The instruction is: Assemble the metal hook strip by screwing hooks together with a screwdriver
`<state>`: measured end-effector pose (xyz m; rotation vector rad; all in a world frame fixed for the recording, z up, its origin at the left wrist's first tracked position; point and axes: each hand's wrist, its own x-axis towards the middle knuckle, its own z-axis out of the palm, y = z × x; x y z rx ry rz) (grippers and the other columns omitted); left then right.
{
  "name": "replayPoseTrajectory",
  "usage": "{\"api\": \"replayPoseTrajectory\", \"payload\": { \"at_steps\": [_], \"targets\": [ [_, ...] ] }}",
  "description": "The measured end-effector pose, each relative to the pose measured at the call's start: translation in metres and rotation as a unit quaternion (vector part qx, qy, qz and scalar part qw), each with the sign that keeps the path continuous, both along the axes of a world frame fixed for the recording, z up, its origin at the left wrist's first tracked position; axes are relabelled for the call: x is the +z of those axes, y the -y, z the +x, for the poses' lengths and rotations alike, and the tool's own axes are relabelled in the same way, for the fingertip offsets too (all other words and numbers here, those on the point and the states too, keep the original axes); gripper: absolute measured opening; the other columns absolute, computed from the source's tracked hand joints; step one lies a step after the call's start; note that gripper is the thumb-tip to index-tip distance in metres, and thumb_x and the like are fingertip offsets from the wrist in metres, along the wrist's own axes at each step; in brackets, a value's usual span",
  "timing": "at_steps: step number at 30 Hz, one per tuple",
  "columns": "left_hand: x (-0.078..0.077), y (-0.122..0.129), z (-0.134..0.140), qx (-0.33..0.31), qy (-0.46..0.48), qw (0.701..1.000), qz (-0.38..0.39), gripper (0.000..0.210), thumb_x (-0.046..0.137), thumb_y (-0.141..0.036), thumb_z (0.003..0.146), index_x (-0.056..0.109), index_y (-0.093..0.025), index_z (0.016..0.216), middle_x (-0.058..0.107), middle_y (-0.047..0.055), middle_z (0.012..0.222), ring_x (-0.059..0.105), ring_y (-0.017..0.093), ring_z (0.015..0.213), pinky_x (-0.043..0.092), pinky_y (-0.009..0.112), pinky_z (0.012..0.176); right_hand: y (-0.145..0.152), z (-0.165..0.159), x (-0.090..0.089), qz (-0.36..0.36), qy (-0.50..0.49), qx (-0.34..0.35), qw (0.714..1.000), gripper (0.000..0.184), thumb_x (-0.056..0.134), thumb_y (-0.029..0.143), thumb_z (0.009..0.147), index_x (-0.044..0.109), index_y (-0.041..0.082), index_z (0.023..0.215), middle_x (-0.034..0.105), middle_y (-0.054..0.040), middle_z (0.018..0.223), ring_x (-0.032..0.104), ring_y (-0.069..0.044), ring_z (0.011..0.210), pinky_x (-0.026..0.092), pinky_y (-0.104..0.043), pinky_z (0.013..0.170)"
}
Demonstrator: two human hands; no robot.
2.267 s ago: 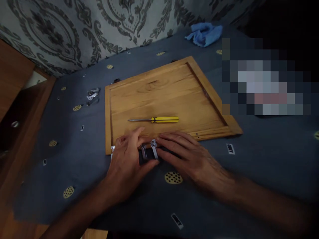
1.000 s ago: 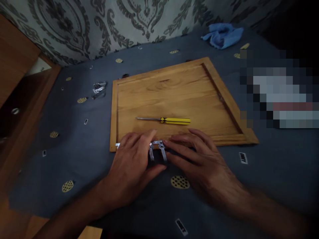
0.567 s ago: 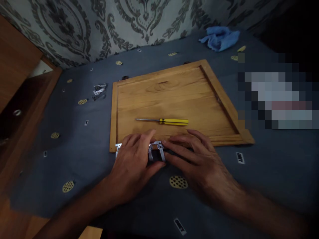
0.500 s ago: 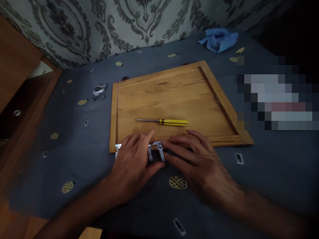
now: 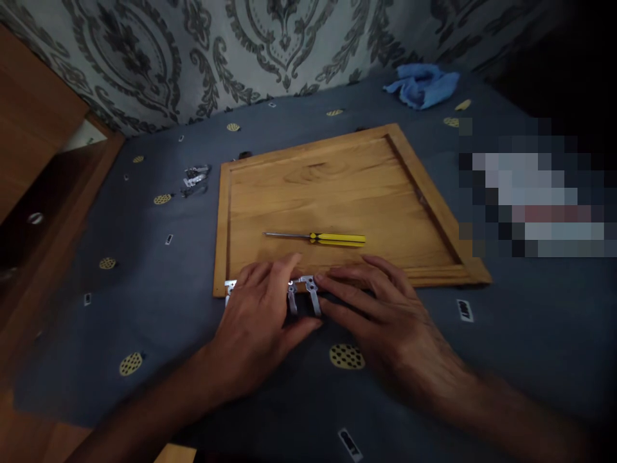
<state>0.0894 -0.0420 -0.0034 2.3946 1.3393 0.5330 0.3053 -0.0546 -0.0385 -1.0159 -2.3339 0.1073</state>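
On the wooden panel (image 5: 313, 193), near edge: I see metal brackets (image 5: 313, 298).
Left hand (image 5: 255, 321): arched over the brackets, thumb spread; I can't tell whether it grips.
Right hand (image 5: 388, 312): fingers loosely spread, one tip at the brackets' right end.
Yellow screwdriver (image 5: 337, 239): on the panel, beyond both hands.

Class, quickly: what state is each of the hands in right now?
Left hand: arched over silvery flat metal fittings; whether it grips them cannot be told.
Right hand: open, at the fittings' right end, gripping nothing visible.
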Motion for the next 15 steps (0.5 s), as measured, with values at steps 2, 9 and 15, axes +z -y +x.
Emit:
{"api": "replayPoseTrajectory", "payload": {
  "at_steps": [2, 9, 15],
  "targets": [
    [-0.0009, 0.0005, -0.0004, -0.004, 0.001, 1.0, 0.01, 0.072, 0.079, -0.028, 0.085, 0.036, -0.024, 0.143, 0.07, 0.009, 0.125, 0.067, 0.031, 0.115, 0.053, 0.051, 0.099, 0.0001, -0.0005, 0.0002, 0.003, -0.003, 0.0, 1.0, 0.032, 0.048, 0.008, 0.096, 0.07, 0.025, 0.11, 0.077, -0.0023, 0.121, 0.062, -0.023, 0.116, 0.043, -0.052, 0.108],
    [-0.0005, -0.0002, 0.0022, -0.021, -0.01, 0.999, 0.025, 0.065, 0.075, -0.023, 0.088, 0.037, -0.024, 0.141, 0.071, 0.007, 0.122, 0.067, 0.028, 0.112, 0.054, 0.046, 0.098, 0.0004, -0.0014, 0.0025, 0.015, -0.004, -0.003, 1.0, 0.028, 0.044, 0.012, 0.102, 0.071, 0.021, 0.106, 0.077, -0.0039, 0.123, 0.063, -0.025, 0.115, 0.046, -0.054, 0.106],
    [-0.0012, -0.0006, 0.0015, -0.003, -0.02, 1.0, 0.01, 0.064, 0.074, -0.022, 0.087, 0.038, -0.026, 0.14, 0.072, 0.006, 0.122, 0.068, 0.028, 0.112, 0.053, 0.049, 0.1, -0.0003, 0.0003, 0.0002, 0.026, 0.0, 0.008, 1.0, 0.031, 0.039, 0.024, 0.107, 0.069, 0.02, 0.111, 0.075, -0.0054, 0.125, 0.06, -0.025, 0.117, 0.045, -0.055, 0.107]
  ]
}}
